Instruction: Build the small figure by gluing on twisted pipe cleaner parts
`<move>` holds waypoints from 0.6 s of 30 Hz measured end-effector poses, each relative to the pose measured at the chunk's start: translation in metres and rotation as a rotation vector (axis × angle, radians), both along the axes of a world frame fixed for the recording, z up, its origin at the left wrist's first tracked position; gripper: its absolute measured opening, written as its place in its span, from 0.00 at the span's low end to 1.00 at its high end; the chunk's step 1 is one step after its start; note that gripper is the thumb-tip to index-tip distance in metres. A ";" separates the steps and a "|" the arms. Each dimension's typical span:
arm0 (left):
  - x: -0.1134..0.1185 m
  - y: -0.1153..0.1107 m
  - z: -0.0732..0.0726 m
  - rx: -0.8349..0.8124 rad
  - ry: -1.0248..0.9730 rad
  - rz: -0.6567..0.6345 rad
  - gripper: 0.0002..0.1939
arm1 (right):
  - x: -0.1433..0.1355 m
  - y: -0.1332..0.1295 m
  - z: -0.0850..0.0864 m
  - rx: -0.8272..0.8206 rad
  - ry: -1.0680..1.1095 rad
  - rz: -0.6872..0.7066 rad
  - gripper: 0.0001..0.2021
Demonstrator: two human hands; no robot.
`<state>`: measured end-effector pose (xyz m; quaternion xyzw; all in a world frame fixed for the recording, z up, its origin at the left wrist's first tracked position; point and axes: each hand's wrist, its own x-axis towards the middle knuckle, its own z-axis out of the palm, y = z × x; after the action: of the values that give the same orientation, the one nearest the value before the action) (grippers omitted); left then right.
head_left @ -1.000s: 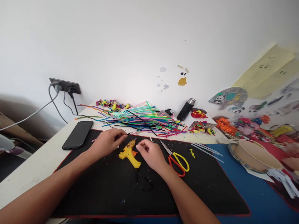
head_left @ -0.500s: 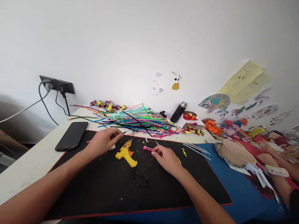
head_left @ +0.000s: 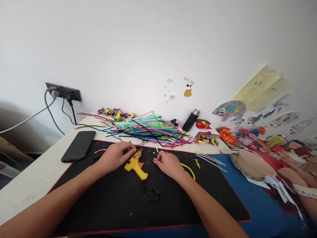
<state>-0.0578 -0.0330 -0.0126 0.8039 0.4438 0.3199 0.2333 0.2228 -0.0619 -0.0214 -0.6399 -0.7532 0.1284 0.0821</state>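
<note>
My left hand point(head_left: 121, 154) is closed in a pinch just left of the glue gun's nozzle. A small black piece showed at these fingertips in the earlier picture; now it is mostly hidden. The yellow glue gun point(head_left: 136, 167) lies on the black mat point(head_left: 111, 205), nozzle pointing away from me, with a black loop of cord at its handle end. My right hand point(head_left: 169, 164) is closed on a small pink-red item point(head_left: 156, 160), largely covered by the fingers. Beside its wrist a yellow curved strip point(head_left: 190, 170) lies on the mat.
Behind the mat lies a heap of coloured pipe cleaners point(head_left: 148, 127). A phone point(head_left: 78, 146) rests at the left, a black flask point(head_left: 191, 120) at the back. Clear glue sticks point(head_left: 213, 161) and a round basket point(head_left: 252, 165) are at the right, near another person's arm point(head_left: 292, 175).
My left hand has moved right, towards the glue gun's nozzle. My right hand has shifted left and closed over the pink-red item. More of the yellow strip shows, and the view has shifted slightly.
</note>
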 end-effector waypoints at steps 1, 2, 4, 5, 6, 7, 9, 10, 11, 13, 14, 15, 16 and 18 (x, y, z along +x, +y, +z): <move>0.001 -0.002 0.002 -0.019 -0.030 -0.005 0.18 | -0.001 -0.001 0.000 -0.006 0.038 -0.004 0.08; 0.002 -0.003 0.004 -0.043 -0.066 -0.012 0.18 | -0.002 -0.002 0.000 -0.018 0.104 -0.009 0.09; 0.007 -0.006 0.009 -0.118 -0.151 -0.041 0.19 | -0.006 -0.003 0.000 -0.062 0.322 -0.014 0.10; 0.011 -0.007 0.011 -0.173 -0.199 -0.066 0.19 | -0.010 -0.002 0.000 -0.091 0.464 -0.009 0.11; 0.015 -0.007 0.013 -0.236 -0.248 -0.096 0.19 | -0.014 0.000 0.001 -0.122 0.606 0.006 0.11; 0.020 -0.006 0.016 -0.301 -0.292 -0.127 0.20 | -0.019 0.003 0.002 -0.155 0.738 0.024 0.12; 0.030 -0.001 0.021 -0.408 -0.370 -0.171 0.21 | -0.029 0.013 0.004 -0.184 0.943 0.060 0.15; 0.035 0.003 0.024 -0.439 -0.407 -0.176 0.21 | -0.034 0.019 0.005 -0.207 1.023 0.083 0.17; 0.039 0.007 0.027 -0.456 -0.444 -0.169 0.22 | -0.040 0.025 0.006 -0.225 1.098 0.098 0.18; 0.046 0.016 0.032 -0.467 -0.527 -0.131 0.23 | -0.048 0.037 0.006 -0.234 1.239 0.069 0.21; 0.049 0.020 0.033 -0.472 -0.566 -0.108 0.23 | -0.052 0.043 0.005 -0.237 1.299 0.052 0.21; 0.052 0.023 0.033 -0.483 -0.599 -0.088 0.24 | -0.054 0.048 0.003 -0.235 1.357 0.030 0.22; 0.054 0.026 0.032 -0.499 -0.623 -0.072 0.24 | -0.056 0.052 0.000 -0.239 1.409 0.012 0.22; 0.058 0.030 0.026 -0.544 -0.645 -0.059 0.24 | -0.056 0.056 -0.007 -0.260 1.504 -0.007 0.21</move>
<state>0.0002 -0.0034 0.0133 0.5843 0.3930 0.4193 0.5730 0.1666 -0.0055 -0.0286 -0.3872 -0.4712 0.6168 0.4975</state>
